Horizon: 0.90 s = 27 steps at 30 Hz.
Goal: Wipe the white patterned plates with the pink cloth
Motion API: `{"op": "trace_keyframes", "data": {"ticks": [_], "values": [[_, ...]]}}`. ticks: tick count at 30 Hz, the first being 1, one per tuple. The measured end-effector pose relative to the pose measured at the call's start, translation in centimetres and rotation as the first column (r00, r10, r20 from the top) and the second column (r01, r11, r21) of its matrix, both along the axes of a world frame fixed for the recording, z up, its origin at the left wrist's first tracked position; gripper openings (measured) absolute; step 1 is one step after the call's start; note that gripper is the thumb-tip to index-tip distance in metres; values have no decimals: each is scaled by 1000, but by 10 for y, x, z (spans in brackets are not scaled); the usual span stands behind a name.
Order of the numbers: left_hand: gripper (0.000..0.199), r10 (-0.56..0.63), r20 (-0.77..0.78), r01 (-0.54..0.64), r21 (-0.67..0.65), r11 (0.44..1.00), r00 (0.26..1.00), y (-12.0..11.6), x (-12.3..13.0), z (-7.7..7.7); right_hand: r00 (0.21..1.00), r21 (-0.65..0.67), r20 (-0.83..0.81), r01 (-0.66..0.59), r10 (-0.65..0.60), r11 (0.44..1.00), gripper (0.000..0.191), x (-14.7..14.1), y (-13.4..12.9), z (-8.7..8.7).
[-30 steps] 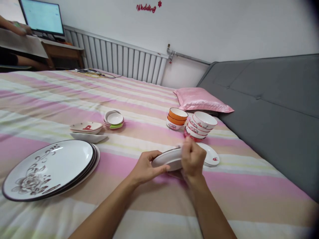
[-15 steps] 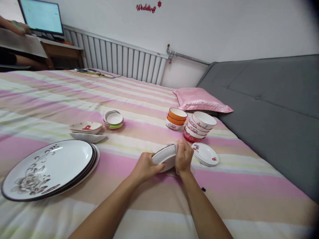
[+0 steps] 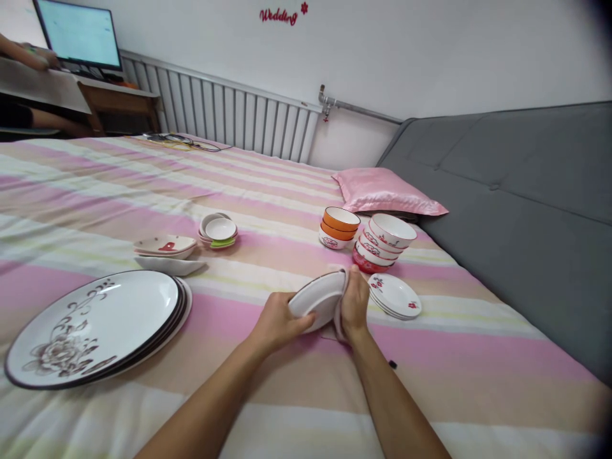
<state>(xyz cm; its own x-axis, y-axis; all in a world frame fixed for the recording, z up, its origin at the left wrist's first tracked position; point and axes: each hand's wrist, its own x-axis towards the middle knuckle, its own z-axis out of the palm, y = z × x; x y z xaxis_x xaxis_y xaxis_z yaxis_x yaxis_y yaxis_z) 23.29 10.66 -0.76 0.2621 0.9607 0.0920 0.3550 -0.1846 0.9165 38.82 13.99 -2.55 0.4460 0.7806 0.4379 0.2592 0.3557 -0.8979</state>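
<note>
Striped bed [image 3: 268, 395]: stacked plates [image 3: 105, 325], bowls [image 3: 389, 233], small dishes [image 3: 220, 229], pink pillow [image 3: 385, 191].

A glossy, smooth ceramic-like surface is presented by the large oval plates [image 3: 102, 319]. A satin-like cloth sheen is shown by the pink pillow [image 3: 385, 191]; the grey headboard [image 3: 516, 191] is matt-surfaced.

Around the dish [image 3: 313, 305], plenty escapes us!
We lose its right end behind the cloth [image 3: 340, 312] and right hand [image 3: 356, 305]; below right of it, a black speck [image 3: 393, 364], too small to name; far left of it, the edge crops a person [image 3: 29, 57] and a pale screen [image 3: 19, 22]!
</note>
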Motion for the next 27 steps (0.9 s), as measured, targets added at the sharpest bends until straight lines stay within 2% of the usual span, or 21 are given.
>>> {"op": "trace_keyframes", "data": {"ticks": [2,4,6,8,10,13,17,21,24,27], "values": [[22,-50,-44,52,36,998,998,-2,0,0,963,96,268,8,-33,995,39,-1,-10,12],[18,-93,-76,98,58,994,993,-2,1,-1,846,175,527,-14,-82,984,35,-4,-21,23],[15,-118,-91,125,76,989,989,-2,1,-3,701,220,699,-26,-139,975,33,-11,-30,31],[16,-105,-113,117,101,988,988,-1,1,-6,578,238,798,-43,-170,970,33,-19,-38,37],[15,-90,-135,110,144,983,987,0,1,-9,490,243,856,-92,-168,966,32,-28,-43,39],[14,-104,-148,134,215,967,984,1,1,-13,430,246,890,-180,-149,952,25,-35,-45,36],[11,-99,-186,137,203,970,978,1,2,-13,423,297,889,-240,-176,924,19,-30,-39,31],[18,-101,-168,123,131,984,981,0,3,-8,471,345,856,-209,-215,915,27,-18,-30,30],[19,-132,-100,140,70,988,986,-1,3,-4,614,302,774,-142,-156,943,29,-9,-24,28],[19,-129,-64,130,13,991,990,-1,2,-3,832,214,552,-87,-47,973,30,-1,-16,21]]}}
